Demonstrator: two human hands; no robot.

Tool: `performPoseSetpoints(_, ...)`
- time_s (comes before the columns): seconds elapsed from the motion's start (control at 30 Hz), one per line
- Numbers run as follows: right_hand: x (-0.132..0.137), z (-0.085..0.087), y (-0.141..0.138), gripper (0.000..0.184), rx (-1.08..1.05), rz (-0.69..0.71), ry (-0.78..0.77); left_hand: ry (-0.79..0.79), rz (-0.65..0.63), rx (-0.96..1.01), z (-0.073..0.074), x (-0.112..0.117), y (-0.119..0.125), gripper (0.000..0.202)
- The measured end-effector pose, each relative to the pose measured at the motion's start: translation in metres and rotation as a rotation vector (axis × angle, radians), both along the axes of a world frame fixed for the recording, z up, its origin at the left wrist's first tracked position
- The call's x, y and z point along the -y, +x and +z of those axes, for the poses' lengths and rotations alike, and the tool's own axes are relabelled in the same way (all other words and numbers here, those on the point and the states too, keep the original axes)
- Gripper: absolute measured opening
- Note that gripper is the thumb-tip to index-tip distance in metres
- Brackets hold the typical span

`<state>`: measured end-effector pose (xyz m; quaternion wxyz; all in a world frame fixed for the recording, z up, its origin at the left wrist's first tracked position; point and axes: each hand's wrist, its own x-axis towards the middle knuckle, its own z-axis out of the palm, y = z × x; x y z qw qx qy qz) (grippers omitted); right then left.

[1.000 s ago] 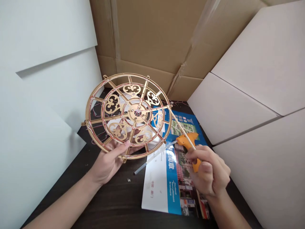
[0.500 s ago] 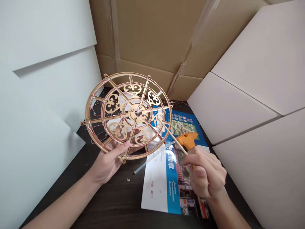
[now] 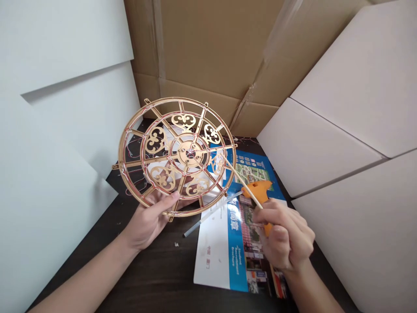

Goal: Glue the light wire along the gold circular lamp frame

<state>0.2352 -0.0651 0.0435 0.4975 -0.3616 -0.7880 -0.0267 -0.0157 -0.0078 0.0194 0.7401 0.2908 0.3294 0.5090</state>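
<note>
My left hand (image 3: 150,221) grips the lower rim of a round gold openwork frame (image 3: 177,155) with scroll patterns and thin red wire along its spokes, holding it tilted up over the dark table (image 3: 156,274). My right hand (image 3: 286,237) pinches a thin pale wooden stick (image 3: 239,178). The stick's tip rests against the frame's right side, between the inner and outer rings. An orange glue gun (image 3: 259,193) lies on a brochure just behind my right hand.
A blue and white brochure (image 3: 228,248) lies on the table under the glue gun. A clear glue stick (image 3: 203,221) juts from the gun toward the left. White foam boards (image 3: 342,130) stand at both sides and brown cardboard (image 3: 208,52) behind.
The stick's tip has slid inward from the frame's outer right rim to the gap between the rings. My left hand has raised and turned the frame slightly.
</note>
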Motion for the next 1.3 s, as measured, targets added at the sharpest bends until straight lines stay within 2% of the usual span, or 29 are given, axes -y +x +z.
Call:
performPoseSetpoints(0.27,0.002,-0.002,0.001,0.03,-0.048,-0.015,-0.048,0.052,-0.032,0.015,0.001,0.003,0.001,0.013)
performPoseSetpoints(0.4,-0.001,0.0,0.0,0.04,-0.367,-0.017,-0.176,0.068,-0.025,-0.012,0.002,0.004,0.0,0.022)
performPoseSetpoints(0.53,-0.008,0.007,0.005,0.048,-0.733,0.058,-0.322,0.064,-0.002,-0.02,0.001,0.004,-0.001,0.033)
performPoseSetpoints(0.63,-0.014,0.011,0.01,0.049,-0.822,0.105,-0.41,0.057,-0.007,-0.016,0.002,0.005,-0.001,0.051)
performPoseSetpoints(0.8,-0.018,0.013,0.016,0.047,-0.918,0.155,-0.461,0.045,-0.031,0.034,0.004,0.005,-0.001,0.054)
performPoseSetpoints(0.9,-0.02,0.014,0.018,0.047,-0.928,0.223,-0.532,0.032,-0.023,0.048,0.005,0.004,-0.002,0.057)
performPoseSetpoints(1.03,-0.02,0.015,0.019,0.051,-0.826,0.361,-0.644,0.007,-0.023,0.063,0.005,0.003,-0.003,0.056)
performPoseSetpoints(1.3,-0.011,0.023,0.008,0.059,-0.669,0.593,-0.689,-0.001,-0.019,0.084,0.005,0.003,-0.002,0.062)
